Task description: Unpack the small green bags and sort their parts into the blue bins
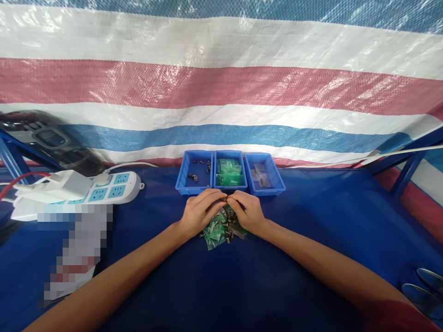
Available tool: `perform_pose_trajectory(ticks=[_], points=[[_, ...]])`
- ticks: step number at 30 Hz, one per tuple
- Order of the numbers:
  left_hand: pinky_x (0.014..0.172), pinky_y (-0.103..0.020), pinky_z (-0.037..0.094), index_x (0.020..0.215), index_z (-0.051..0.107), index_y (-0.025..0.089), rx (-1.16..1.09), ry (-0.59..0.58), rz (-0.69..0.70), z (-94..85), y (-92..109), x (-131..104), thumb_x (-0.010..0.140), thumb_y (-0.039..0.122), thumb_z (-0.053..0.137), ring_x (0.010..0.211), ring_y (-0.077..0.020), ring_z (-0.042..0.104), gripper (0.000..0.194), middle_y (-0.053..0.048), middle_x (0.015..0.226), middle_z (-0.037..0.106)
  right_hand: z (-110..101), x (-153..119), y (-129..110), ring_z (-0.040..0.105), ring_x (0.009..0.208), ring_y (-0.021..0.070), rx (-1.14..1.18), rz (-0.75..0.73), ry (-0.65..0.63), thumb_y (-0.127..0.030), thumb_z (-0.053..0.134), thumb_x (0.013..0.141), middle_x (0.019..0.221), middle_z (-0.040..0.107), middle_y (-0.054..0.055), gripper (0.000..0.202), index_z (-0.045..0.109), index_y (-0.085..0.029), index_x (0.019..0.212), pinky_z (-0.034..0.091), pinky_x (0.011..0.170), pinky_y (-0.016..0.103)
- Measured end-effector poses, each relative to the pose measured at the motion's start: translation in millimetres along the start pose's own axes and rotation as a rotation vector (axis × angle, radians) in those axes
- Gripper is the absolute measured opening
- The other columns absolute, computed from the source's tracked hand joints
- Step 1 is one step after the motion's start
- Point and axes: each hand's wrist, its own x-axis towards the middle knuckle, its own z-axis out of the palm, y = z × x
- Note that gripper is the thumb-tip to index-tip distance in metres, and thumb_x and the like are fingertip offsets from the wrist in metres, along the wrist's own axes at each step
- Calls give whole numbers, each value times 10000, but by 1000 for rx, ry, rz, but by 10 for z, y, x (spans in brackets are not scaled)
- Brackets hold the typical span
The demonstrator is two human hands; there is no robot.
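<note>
My left hand (197, 213) and my right hand (252, 214) meet above a small pile, their fingertips pinched together around a small dark piece, too hidden to name. Beneath them lie green-tinted plastic bags (215, 234) mixed with loose metal bolts (228, 229). Just beyond my fingers, three blue bins stand side by side. Several loose bolts (195, 178) lie in the left bin (178, 183). Green packets (229, 174) fill much of the middle bin (228, 152). Inside the right bin (277, 180) are clear packets (260, 176) with small contents I cannot make out.
A white power strip (129, 191) with plugs and cables sits at the left on the blue table (311, 207). Nearer is a blurred-out flat item (81, 249). Glasses (420, 290) lie at the right edge. A striped sheet (221, 87) hangs behind.
</note>
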Motion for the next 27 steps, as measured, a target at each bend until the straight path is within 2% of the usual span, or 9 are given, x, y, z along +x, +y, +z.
perform_pose_trajectory(ticks=[14,16,20,22,25,27], points=[[775,-214,523,1040,600,181,-31,-12,-12,-2,5,0,881,211,527,913,-138,650,178,-43,989,686,11,-6,28,494,577,118,21,-15,1,-283,421,941,650,536,17,255,583,-162,785,404,565,241],[745,-197,525,1060,596,192,-33,-1,-45,-3,6,-12,884,215,523,845,-121,667,192,-25,990,695,8,-2,15,493,576,119,14,-2,0,-281,418,941,643,532,16,264,581,-162,770,405,569,244],[587,-166,506,1079,594,216,-7,49,-133,-15,13,-16,877,229,534,577,-68,633,212,-4,949,708,-4,7,-16,491,565,123,4,38,6,-291,417,936,627,529,14,269,576,-165,760,402,561,251],[613,-176,509,1058,603,204,-9,64,-121,-28,21,0,875,213,533,627,-82,643,196,-19,947,703,-11,11,-26,501,570,125,14,48,14,-284,420,932,643,544,21,262,579,-164,762,403,563,255],[735,-221,516,1022,618,181,-19,82,-56,-43,25,28,880,187,516,824,-134,653,175,-45,928,689,-19,17,-34,527,596,135,29,60,22,-272,421,928,683,576,36,252,588,-163,773,415,582,265],[737,-227,514,1043,614,180,-35,74,-31,-39,15,30,891,183,494,829,-136,649,193,-46,899,685,-23,19,-36,531,603,138,30,64,26,-272,426,925,698,584,39,238,596,-166,797,421,586,269]])
